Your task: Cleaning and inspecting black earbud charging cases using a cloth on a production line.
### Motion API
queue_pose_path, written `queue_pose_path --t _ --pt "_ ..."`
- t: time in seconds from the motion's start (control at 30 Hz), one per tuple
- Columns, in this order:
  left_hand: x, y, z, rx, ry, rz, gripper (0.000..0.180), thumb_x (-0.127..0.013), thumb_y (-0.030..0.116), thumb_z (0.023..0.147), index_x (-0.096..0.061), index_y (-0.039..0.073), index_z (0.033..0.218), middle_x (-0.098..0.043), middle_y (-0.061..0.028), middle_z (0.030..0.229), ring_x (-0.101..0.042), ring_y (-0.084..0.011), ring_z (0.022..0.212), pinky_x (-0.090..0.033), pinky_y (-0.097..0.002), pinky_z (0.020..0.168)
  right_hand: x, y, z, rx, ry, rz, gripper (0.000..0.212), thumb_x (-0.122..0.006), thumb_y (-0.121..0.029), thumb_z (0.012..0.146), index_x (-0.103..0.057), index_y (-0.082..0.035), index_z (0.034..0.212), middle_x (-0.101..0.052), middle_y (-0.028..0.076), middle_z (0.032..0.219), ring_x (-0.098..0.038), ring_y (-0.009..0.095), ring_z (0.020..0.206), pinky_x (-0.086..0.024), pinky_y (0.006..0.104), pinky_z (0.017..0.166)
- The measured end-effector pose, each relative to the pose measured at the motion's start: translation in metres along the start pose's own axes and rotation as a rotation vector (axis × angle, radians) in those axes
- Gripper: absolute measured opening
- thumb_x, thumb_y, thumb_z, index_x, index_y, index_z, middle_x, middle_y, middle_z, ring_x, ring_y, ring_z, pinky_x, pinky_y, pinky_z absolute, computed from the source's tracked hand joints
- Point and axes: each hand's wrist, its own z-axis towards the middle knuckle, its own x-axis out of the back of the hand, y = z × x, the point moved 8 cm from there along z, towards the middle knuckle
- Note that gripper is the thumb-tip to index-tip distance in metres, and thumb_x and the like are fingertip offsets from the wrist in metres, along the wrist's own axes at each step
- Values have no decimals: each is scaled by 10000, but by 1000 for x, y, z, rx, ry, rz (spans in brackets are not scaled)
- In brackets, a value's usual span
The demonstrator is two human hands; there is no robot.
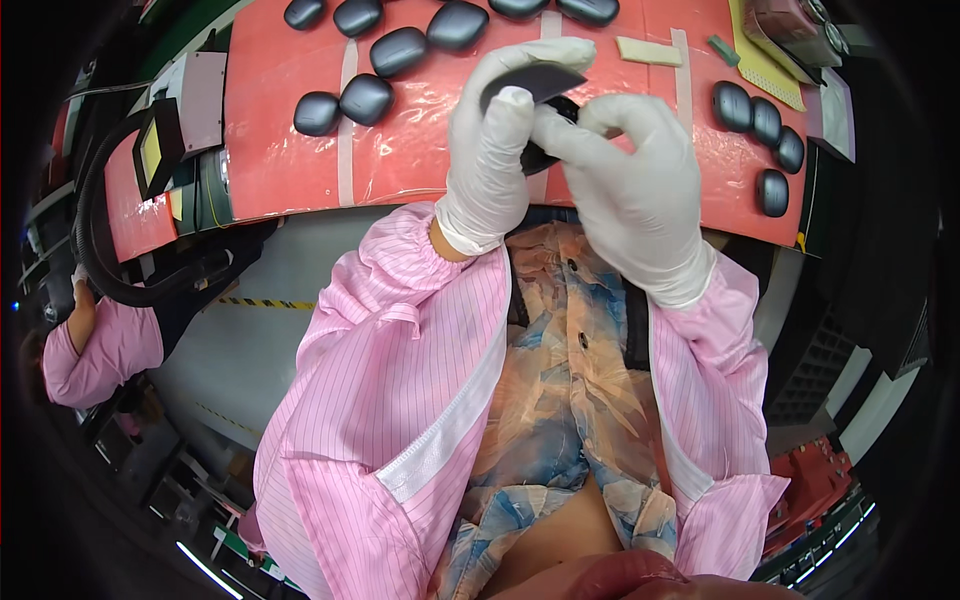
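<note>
Above the near edge of the red-covered table, my gloved left hand [485, 165] is closed around a dark grey rounded earbud case [535, 80]. The case seems tilted, with its lid raised, and its black inside shows between the hands. My gloved right hand [640, 185] is at the opening, its index finger and thumb curled together against the case. Whether a small part is between those fingertips cannot be seen. Several similar closed cases [398, 51] lie on the table beyond my left hand, and another group [733, 106] lies at the right.
A pale foam strip [648, 51] lies at the far side, near a yellow sheet [765, 60] and a tin-like container [795, 30]. At left stand a black-framed box [160, 148] and a thick black hose [90, 235]. Another person in a pink sleeve [110, 350] is further left.
</note>
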Motion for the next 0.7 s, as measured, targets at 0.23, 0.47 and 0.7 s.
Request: queue_pose_path --t 0.23,0.47,0.7 --pt "5 -2 1 -15 6 -51 682 -473 595 917 -505 -21 1208 -602 -142 1188 -611 -160 971 -495 -291 864 9 31 -12 -147 142 128 299 -648 64 757 -661 -41 1037 -624 95 830 -594 258 750 -459 344 652" --pt "7 -17 2 35 47 14 719 -360 632 924 -508 -11 1209 -611 -160 1142 -609 -212 990 -484 -334 876 -6 -7 2 -75 62 60 196 -630 52 790 -641 -7 977 -629 86 840 -603 196 754 -449 301 654" --pt "2 -8 3 61 -72 -116 742 -464 662 882 -484 -3 1212 -636 -153 1066 -648 -168 798 -529 -267 691 2 51 -20 -467 126 683 163 -571 -13 868 -655 0 1008 -623 76 837 -582 126 762 -446 238 676"
